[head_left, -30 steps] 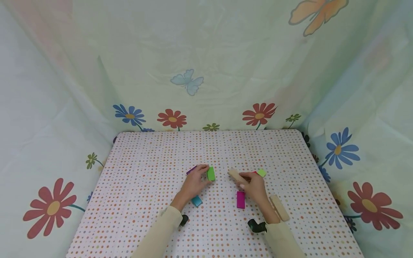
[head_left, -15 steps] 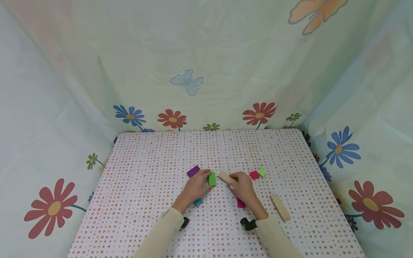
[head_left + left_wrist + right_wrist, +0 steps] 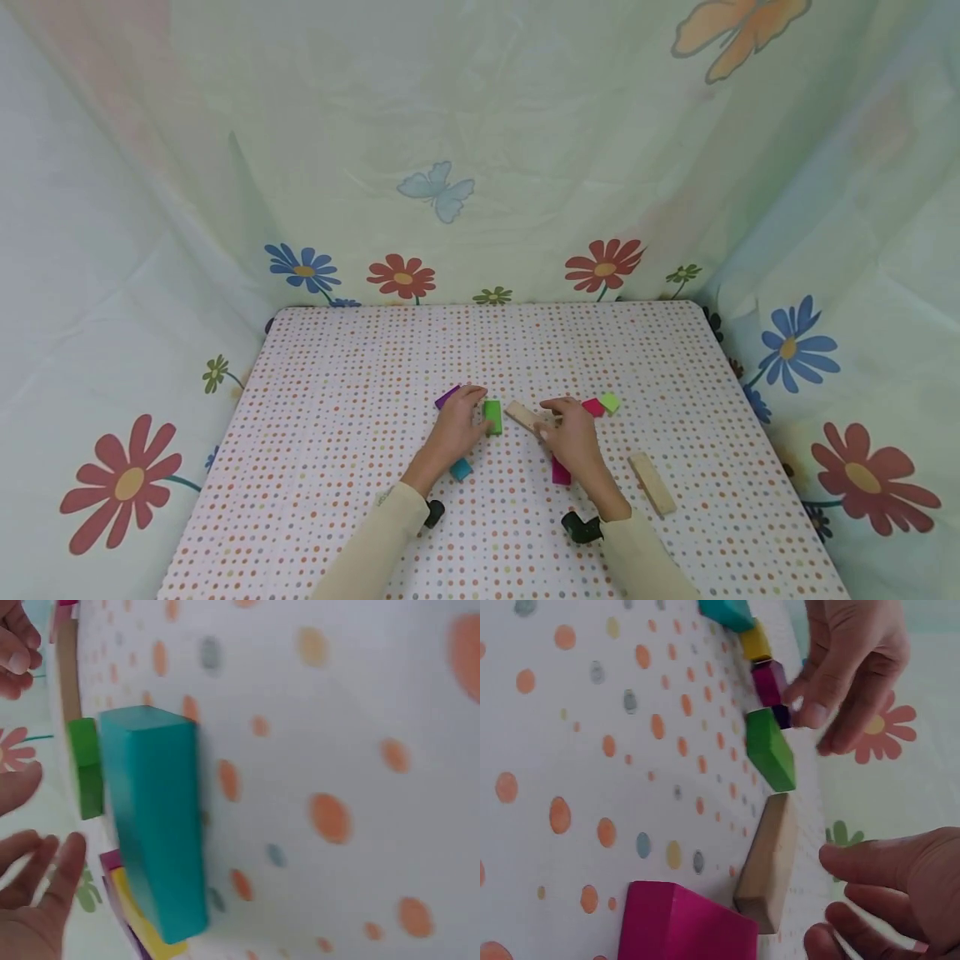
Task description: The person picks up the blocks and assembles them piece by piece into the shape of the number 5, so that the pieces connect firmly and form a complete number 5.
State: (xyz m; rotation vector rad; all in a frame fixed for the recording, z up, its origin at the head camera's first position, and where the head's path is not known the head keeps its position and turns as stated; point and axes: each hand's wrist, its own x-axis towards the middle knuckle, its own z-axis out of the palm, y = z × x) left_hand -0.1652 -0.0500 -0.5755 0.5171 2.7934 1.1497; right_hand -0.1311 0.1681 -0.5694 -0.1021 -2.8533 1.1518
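My left hand [image 3: 453, 425] hovers just left of a bright green block [image 3: 492, 417], its fingers parted and apart from it. A pale wooden block [image 3: 523, 416] lies slantwise to the right of the green one, with a narrow gap between them in the head view. Over the wooden block's right end is my right hand [image 3: 576, 433]; in the right wrist view its thumb and fingers [image 3: 862, 859] are spread, with nothing between them. A teal block [image 3: 154, 817] lies below my left hand, and a magenta block [image 3: 682, 926] is partly hidden beneath the right.
Behind the left hand lies a purple block [image 3: 447, 396]; a yellow block [image 3: 139, 911] shows beyond the teal one in the left wrist view. Red [image 3: 593, 407] and lime [image 3: 610, 403] blocks lie right of the right hand. Another wooden block [image 3: 652, 483] is nearer the right sleeve.
The right hand carried the wooden block left, towards the green block, and has released it. The green block shifted slightly towards me; the left hand's fingers have since come off it.
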